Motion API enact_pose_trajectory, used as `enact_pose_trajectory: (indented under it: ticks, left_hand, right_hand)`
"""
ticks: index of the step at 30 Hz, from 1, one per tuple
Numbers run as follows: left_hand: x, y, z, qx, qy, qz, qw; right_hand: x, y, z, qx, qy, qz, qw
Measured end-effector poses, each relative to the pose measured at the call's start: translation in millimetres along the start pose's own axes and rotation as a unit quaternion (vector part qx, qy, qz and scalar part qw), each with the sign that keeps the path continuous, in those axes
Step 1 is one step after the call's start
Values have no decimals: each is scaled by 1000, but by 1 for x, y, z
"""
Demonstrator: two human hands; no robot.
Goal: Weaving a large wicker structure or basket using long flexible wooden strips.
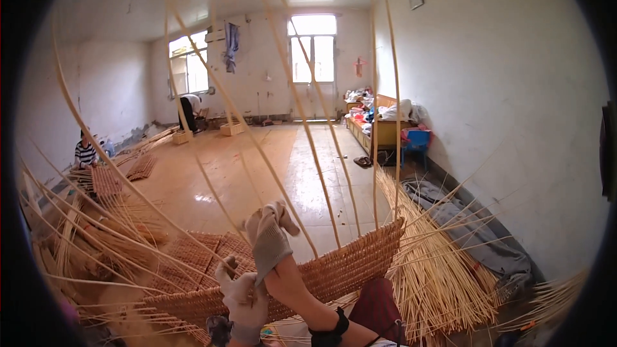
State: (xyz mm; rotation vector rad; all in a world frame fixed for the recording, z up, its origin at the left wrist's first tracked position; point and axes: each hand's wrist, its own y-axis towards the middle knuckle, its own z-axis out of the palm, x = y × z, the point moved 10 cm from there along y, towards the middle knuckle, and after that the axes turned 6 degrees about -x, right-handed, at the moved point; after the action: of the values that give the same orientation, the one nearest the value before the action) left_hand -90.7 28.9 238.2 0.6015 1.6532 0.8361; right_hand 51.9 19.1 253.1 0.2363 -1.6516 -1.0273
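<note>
A curved brown woven wicker panel [350,263] stretches across in front of me, with long pale rods rising from its upper edge. My left hand [247,302], in a pale work glove, is closed on the panel's edge where a bent rod meets it. Above it and slightly to the right, my right hand [271,222] is raised, also gloved, with a grey cuff. Its fingers are curled beside the upright rods; what they hold is hidden. A dark band circles my right forearm.
A large heap of pale rods [440,276] lies at the right, beside a grey cloth [450,218]. Flat woven panels [193,254] lie behind the work. Loose rods fan out at left. A blue chair [416,141] stands by the right wall. Two people are farther back at left.
</note>
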Motion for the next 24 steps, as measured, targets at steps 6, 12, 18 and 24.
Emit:
enact_pose_trajectory:
  ticks: [6,12,18,24]
  left_hand:
    - [13,-9,0,12,21,9,1000]
    - [20,-13,0,53,-25,-28,998]
    - [2,-18,3,33,14,-37,999]
    - [-10,-10,-2,46,46,43,997]
  right_hand:
    - [26,7,4,-94,-30,-163,982]
    - [35,23,-1,-63,-43,-86,993]
    - [53,76,3,49,-361,50,930]
    - [113,102,7,-24,-402,-134,906]
